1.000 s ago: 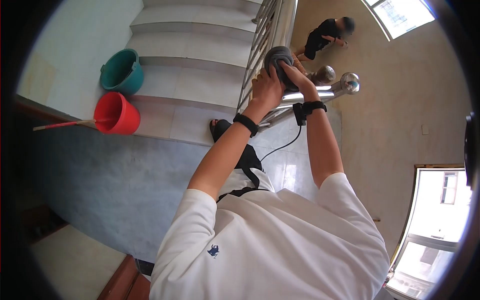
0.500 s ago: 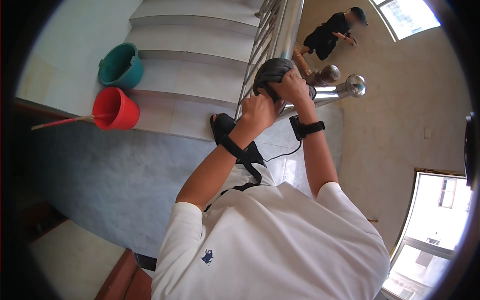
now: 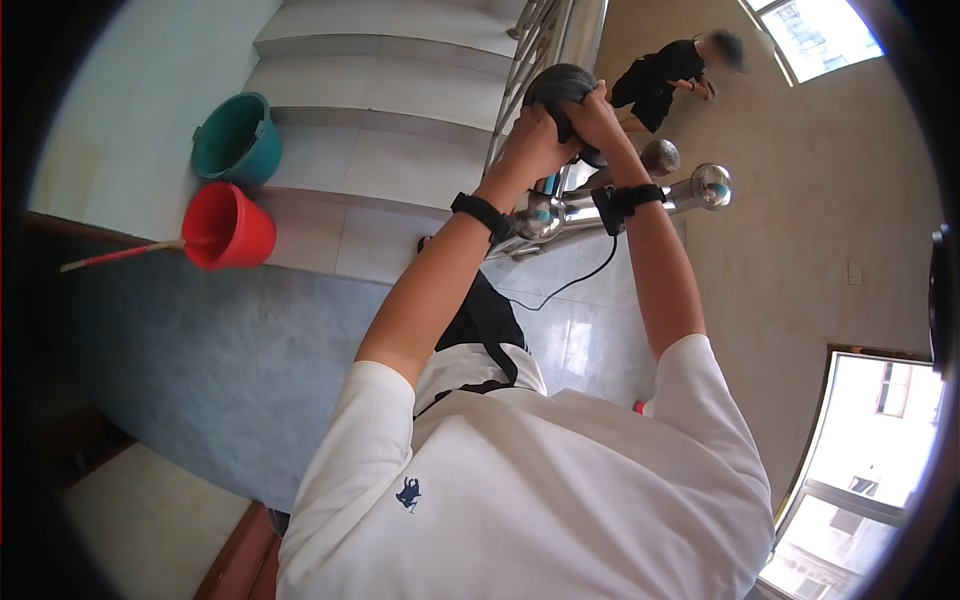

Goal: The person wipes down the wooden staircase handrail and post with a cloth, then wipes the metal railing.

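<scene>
A dark grey cloth [image 3: 560, 84] is bunched over the shiny metal handrail [image 3: 583, 32] of the stairs. My left hand [image 3: 541, 143] is closed on its near left side. On the right, my right hand [image 3: 597, 118] grips the same cloth, thumb and fingers pressed into it. Both arms are stretched out, with black straps round the wrists. The fingers' undersides and the rail beneath the cloth are hidden. Just below my hands the rail's rounded metal end [image 3: 540, 219] shows.
Grey stairs [image 3: 370, 85] rise on the left. A green bucket [image 3: 236, 140] and a red bucket [image 3: 228, 228] with a stick in it stand there. Another metal ball end [image 3: 712, 187] and a brownish knob [image 3: 660, 157] project at right. Beyond, a person in black [image 3: 660, 80] bends over.
Both my hands have moved farther up the handrail with the cloth, uncovering the rail's rounded end. The person beyond the railing has shifted a little.
</scene>
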The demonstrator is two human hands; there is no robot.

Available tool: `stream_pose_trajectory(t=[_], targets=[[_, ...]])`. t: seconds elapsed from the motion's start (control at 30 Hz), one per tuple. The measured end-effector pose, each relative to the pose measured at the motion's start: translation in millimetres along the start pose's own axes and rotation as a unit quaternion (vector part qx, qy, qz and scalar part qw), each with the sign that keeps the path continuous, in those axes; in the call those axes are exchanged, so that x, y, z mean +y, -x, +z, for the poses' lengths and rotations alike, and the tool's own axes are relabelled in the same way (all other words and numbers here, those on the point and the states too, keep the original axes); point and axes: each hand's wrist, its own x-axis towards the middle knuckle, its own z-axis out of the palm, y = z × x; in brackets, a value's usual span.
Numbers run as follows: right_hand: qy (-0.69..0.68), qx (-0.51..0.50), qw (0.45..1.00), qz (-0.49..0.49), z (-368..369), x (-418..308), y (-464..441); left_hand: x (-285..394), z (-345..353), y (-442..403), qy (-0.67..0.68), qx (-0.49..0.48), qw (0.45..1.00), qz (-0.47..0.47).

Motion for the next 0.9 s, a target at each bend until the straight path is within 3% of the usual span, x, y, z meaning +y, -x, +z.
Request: stream_pose_trajectory(t=[0.2,0.3,0.4,0.5,0.6,0.63,0.77,0.9], targets=[[-0.013,0.005,0.999,0.047,-4.5,-4.4,-21.1,-9.2,38.6,-4.9,0.105,0.097,0.989,-0.026],[-0.017,0.033,0.998,0.049,5.0,-3.8,-19.4,-2.2,36.6,15.3,0.02,0.126,0.991,-0.036],[-0.027,0.036,0.998,0.05,7.3,-13.0,2.4,20.8,12.0,24.6,0.098,0.045,0.99,-0.091],[-0.028,0.057,0.998,-0.007,24.4,8.4,23.3,10.5,17.9,40.8,0.098,0.0,0.992,-0.085],[-0.157,0.064,0.983,-0.075,39.4,18.8,62.7,15.5,8.2,67.8,0.022,-0.022,0.998,-0.061],[-0.311,0.033,0.948,-0.057,51.6,25.3,63.5,6.9,14.8,69.6,0.003,-0.002,1.0,-0.031],[-0.29,0.031,0.957,-0.006,54.9,28.1,66.4,1.3,27.0,71.9,-0.007,0.011,0.999,-0.038],[-0.135,0.033,0.99,0.037,50.0,18.6,85.2,19.0,11.7,89.0,-0.052,-0.033,0.995,-0.075]])
